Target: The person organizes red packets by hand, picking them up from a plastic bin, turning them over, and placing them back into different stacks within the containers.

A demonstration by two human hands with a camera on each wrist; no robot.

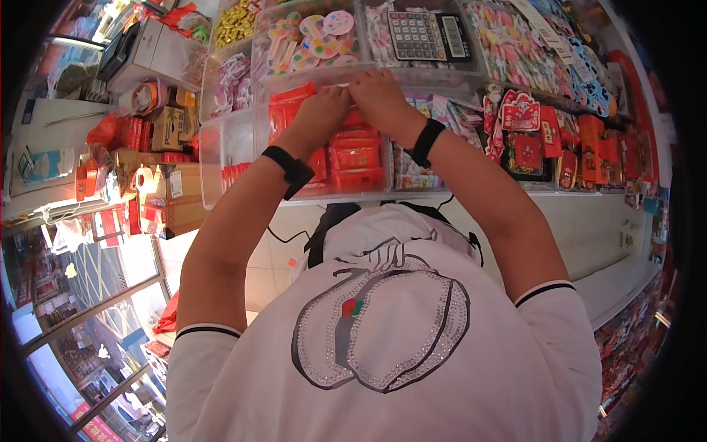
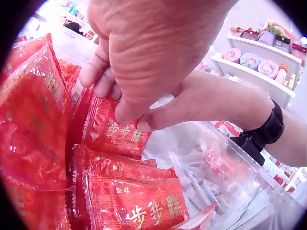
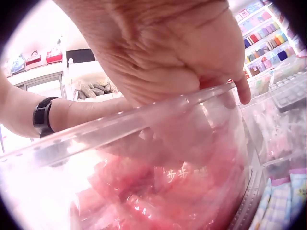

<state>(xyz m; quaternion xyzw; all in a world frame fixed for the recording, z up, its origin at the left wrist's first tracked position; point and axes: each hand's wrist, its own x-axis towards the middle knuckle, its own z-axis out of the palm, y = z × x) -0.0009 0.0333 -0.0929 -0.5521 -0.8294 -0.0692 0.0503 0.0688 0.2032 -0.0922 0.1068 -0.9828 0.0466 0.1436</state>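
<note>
Both hands meet over red cake packets (image 1: 356,155) with gold lettering, in a clear plastic bin (image 3: 96,125). In the left wrist view, my left hand (image 2: 158,43) pinches the top of one upright red packet (image 2: 108,125) between thumb and fingers. The right hand (image 1: 381,102) comes in from the other side, its thumb at the same packet's top edge beside the left thumb; its other fingers are mostly hidden. One right finger (image 3: 243,91) hangs over the bin's rim in the right wrist view. Further red packets (image 2: 139,201) stand and lean close around the held one.
Beyond the bin are compartments of palette-shaped sweets (image 1: 320,37) and a calculator (image 1: 420,37) lying on wrapped candies. Lollipops (image 1: 508,51) and red festive packs (image 1: 523,114) fill the right side. Cardboard boxes (image 1: 180,195) stand at the left.
</note>
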